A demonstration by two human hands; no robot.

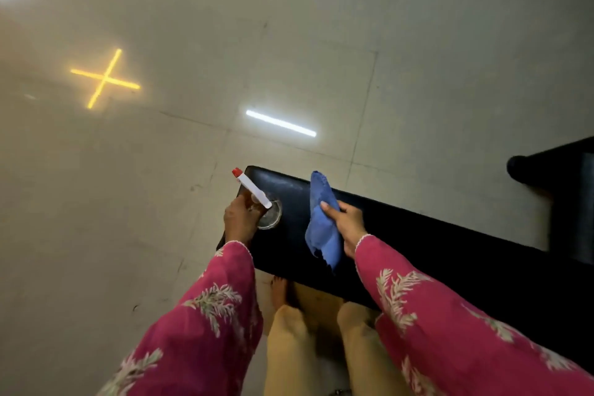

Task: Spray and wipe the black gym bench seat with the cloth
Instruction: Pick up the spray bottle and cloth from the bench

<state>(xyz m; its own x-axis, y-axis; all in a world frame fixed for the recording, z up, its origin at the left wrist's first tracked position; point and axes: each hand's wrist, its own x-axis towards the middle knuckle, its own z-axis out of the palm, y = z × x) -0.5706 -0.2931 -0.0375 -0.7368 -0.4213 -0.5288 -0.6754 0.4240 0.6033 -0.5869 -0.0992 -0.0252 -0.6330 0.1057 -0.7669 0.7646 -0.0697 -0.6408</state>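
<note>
Clutching a crumpled blue cloth (322,228) is the right hand (349,226).

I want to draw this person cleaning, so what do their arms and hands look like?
Both arms are covered by long, loose sleeves in deep pink. The left sleeve and right sleeve carry a pale, feathery leaf print, and each cuff ends in a thin, pale scalloped edge. The left hand and right hand are bare: no gloves.

Dim and soft, glossy floor (434,58) mirroring light strips (281,123) (edges warped).
</note>
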